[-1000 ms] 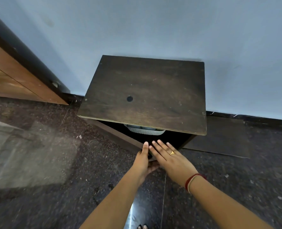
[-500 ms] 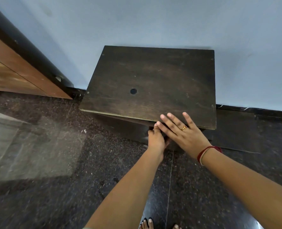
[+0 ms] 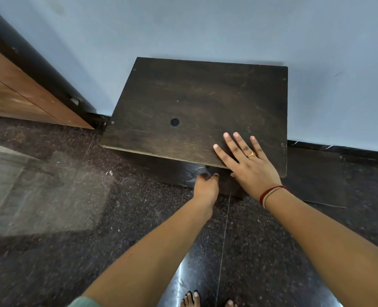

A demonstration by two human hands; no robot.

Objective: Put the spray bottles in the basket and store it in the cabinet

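A dark wooden cabinet [image 3: 183,96] stands against the pale wall, seen from above, with a small round hole [image 3: 174,122] in its top. My right hand [image 3: 250,167] lies flat and spread on the top's front right corner, holding nothing. My left hand [image 3: 205,189] is below the top's front edge, fingers curled on the cabinet door [image 3: 174,171], which lies nearly flush with the front. The basket and the spray bottles are hidden from view.
A flat dark board [image 3: 316,178] lies on the floor to the right of the cabinet, along the skirting. Brown wooden furniture [image 3: 17,91] runs along the left wall. My bare feet [image 3: 192,300] stand on the speckled stone floor.
The cabinet front was open with the pale basket showing inside; now the door covers it. My right hand rose from the opening onto the top. My left hand stayed at the door.
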